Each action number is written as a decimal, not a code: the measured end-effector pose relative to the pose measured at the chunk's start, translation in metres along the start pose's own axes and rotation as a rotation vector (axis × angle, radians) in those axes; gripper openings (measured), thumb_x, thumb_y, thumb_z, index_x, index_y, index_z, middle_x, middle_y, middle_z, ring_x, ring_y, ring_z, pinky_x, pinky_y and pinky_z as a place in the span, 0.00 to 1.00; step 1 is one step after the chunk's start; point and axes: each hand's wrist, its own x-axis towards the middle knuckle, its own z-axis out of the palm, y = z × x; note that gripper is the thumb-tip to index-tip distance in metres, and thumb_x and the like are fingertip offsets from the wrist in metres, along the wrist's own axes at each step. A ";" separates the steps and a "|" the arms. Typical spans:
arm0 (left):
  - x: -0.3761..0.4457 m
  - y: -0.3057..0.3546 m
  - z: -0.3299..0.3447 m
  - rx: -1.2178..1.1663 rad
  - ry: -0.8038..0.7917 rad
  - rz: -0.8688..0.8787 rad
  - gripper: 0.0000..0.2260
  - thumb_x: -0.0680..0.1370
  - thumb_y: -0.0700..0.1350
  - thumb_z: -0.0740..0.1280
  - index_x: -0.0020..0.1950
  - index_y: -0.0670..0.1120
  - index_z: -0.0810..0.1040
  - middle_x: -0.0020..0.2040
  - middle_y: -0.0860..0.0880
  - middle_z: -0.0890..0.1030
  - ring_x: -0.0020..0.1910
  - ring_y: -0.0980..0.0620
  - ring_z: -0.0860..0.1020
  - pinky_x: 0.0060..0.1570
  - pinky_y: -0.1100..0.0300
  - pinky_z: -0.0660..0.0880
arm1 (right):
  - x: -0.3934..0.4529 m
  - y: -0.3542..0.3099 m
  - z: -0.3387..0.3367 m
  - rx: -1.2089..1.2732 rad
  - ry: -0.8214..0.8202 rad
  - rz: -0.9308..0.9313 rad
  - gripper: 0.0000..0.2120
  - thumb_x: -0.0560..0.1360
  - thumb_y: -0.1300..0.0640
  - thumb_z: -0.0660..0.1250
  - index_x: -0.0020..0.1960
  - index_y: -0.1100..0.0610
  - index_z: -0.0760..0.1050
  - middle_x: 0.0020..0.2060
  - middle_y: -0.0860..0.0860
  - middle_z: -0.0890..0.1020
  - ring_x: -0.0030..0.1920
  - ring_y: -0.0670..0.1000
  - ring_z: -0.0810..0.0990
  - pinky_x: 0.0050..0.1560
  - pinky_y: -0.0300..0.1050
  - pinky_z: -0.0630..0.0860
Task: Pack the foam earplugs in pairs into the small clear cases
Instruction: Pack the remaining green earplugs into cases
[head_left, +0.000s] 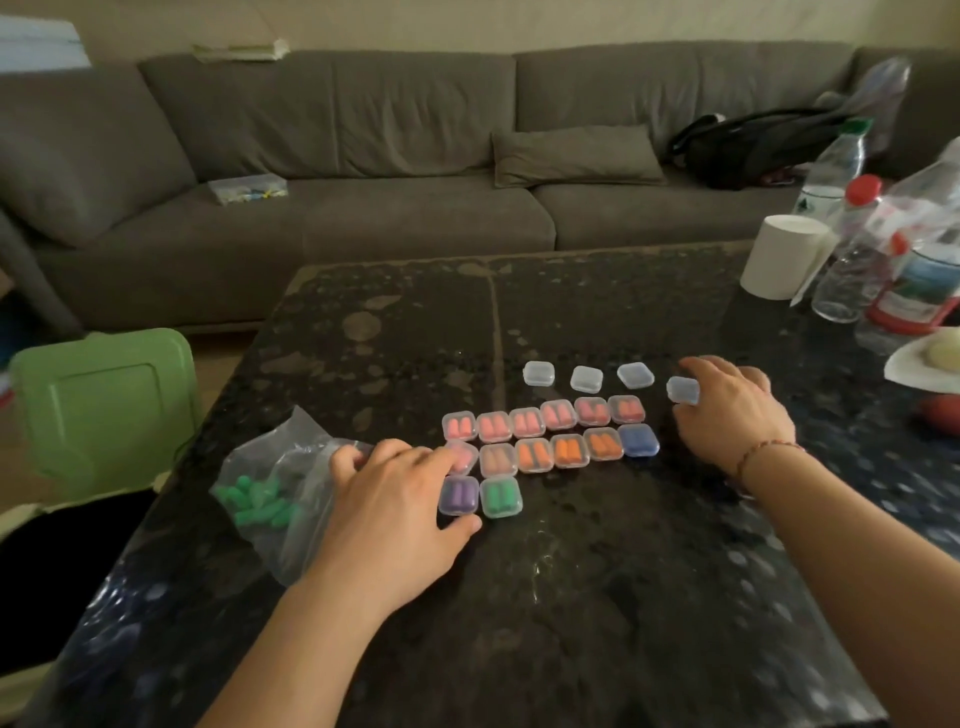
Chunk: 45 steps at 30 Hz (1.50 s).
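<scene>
Dark stone table (571, 597) holds rows of filled cases (540, 439) with paired earplugs; right hand (732, 415) pinches an empty clear case (682, 389), left hand (395, 499) rests flat, fingers relaxed, beside a bag (275, 493) of green earplugs (257, 501).

We see near table (597, 597) surface bare, open for hand passage. Packed cases (540, 441) block centre in three tight rows. Four empty cases (587, 378) spaced apart behind them. Plastic bag (280, 493) of green earplugs (257, 501) crowds left edge. Bottles (852, 260) and paper roll (779, 257) clutter far right corner.
</scene>
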 end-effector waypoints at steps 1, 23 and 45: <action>0.001 0.000 0.000 -0.003 0.009 -0.004 0.25 0.76 0.66 0.64 0.71 0.62 0.67 0.66 0.62 0.75 0.70 0.57 0.66 0.66 0.51 0.55 | 0.003 0.002 0.003 -0.007 -0.036 -0.008 0.25 0.77 0.54 0.63 0.73 0.47 0.63 0.72 0.48 0.68 0.73 0.57 0.61 0.65 0.59 0.70; -0.027 -0.024 -0.046 -1.755 -0.340 -0.233 0.25 0.76 0.58 0.59 0.58 0.39 0.82 0.46 0.38 0.86 0.42 0.44 0.85 0.36 0.59 0.75 | -0.122 -0.122 -0.026 0.694 -0.127 -1.031 0.18 0.75 0.57 0.71 0.62 0.47 0.73 0.56 0.36 0.78 0.61 0.39 0.76 0.59 0.38 0.74; -0.068 -0.077 -0.048 -2.111 -0.091 -0.213 0.22 0.61 0.46 0.81 0.51 0.40 0.81 0.51 0.37 0.85 0.46 0.45 0.86 0.42 0.58 0.82 | -0.161 -0.182 0.005 0.651 0.377 -1.122 0.06 0.71 0.52 0.70 0.41 0.54 0.82 0.45 0.44 0.85 0.41 0.45 0.84 0.33 0.47 0.80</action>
